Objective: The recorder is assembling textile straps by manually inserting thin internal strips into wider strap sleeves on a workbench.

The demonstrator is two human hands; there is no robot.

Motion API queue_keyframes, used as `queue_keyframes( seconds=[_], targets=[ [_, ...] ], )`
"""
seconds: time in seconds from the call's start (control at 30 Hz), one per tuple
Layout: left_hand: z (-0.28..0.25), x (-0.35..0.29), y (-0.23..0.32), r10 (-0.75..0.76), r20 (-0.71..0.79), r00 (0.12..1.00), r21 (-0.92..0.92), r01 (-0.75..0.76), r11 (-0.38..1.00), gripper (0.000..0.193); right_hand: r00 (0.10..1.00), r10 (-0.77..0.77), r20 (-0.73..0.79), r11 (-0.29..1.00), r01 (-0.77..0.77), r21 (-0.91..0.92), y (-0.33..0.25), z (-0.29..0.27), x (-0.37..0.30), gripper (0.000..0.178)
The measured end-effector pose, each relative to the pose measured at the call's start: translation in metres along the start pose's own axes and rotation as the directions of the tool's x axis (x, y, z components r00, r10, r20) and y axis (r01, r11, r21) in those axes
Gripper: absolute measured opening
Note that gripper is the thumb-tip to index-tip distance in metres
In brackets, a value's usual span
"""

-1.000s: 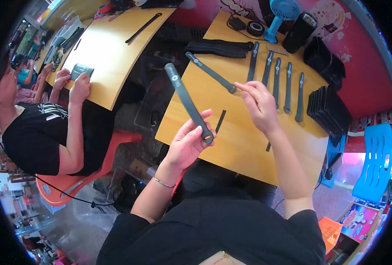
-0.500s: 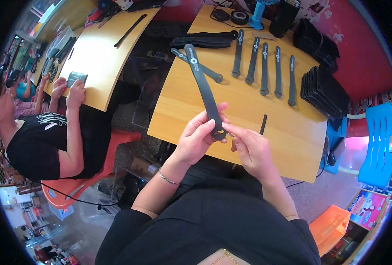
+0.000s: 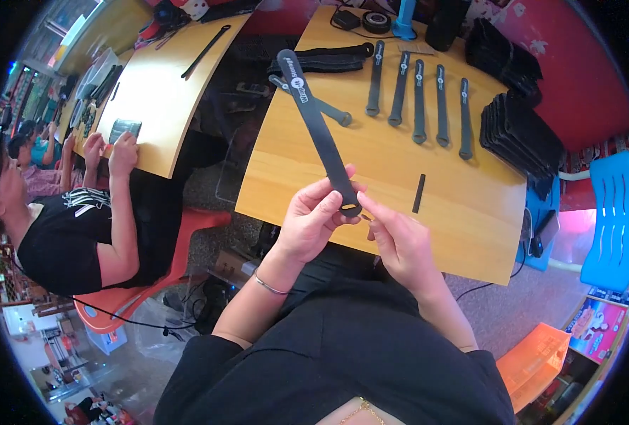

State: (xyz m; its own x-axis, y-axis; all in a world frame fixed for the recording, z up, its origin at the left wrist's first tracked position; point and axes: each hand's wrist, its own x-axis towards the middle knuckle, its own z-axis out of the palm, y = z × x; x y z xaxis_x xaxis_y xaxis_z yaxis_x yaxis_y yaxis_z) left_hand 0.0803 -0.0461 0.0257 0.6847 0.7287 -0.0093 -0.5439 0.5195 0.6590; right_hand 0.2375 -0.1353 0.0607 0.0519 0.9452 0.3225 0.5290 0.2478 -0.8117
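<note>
My left hand (image 3: 313, 221) grips a dark grey strap (image 3: 319, 134) near its slotted end, thumb on top. The strap's long part, with white print near its rounded tip, points up and away over the table. My right hand (image 3: 401, 237) is closed, its index finger pressed against the slotted end; whether anything small sits between its fingertips is hidden. Past the held strap lies another grey strap (image 3: 332, 112), partly covered by it. Several like straps (image 3: 419, 103) lie side by side to the right. A short black strip (image 3: 419, 193) rests beyond my right hand.
The wooden table (image 3: 293, 170) carries a bundle of black straps (image 3: 328, 59), a blue fan stand (image 3: 403, 21), a black cylinder (image 3: 445, 25) and black stacks (image 3: 519, 138). A blue chair (image 3: 608, 219) stands right. To the left, a person (image 3: 73, 234) works at another table (image 3: 166, 92).
My view has shifted slightly. The held strap's far tip has swung a little left and away, and its slot now shows more clearly. Both hands keep their places on it.
</note>
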Motion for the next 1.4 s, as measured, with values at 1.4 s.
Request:
queue_keyframes(
  seconds=[1.4],
  targets=[
    [0.014, 0.002, -0.012, 0.178, -0.193, 0.965, 0.084, -0.164, 0.983, 0.039, 0.980, 0.193, -0.047, 0.973, -0.185, 0.139, -0.004, 0.012, -0.004, 0.032]
  ],
)
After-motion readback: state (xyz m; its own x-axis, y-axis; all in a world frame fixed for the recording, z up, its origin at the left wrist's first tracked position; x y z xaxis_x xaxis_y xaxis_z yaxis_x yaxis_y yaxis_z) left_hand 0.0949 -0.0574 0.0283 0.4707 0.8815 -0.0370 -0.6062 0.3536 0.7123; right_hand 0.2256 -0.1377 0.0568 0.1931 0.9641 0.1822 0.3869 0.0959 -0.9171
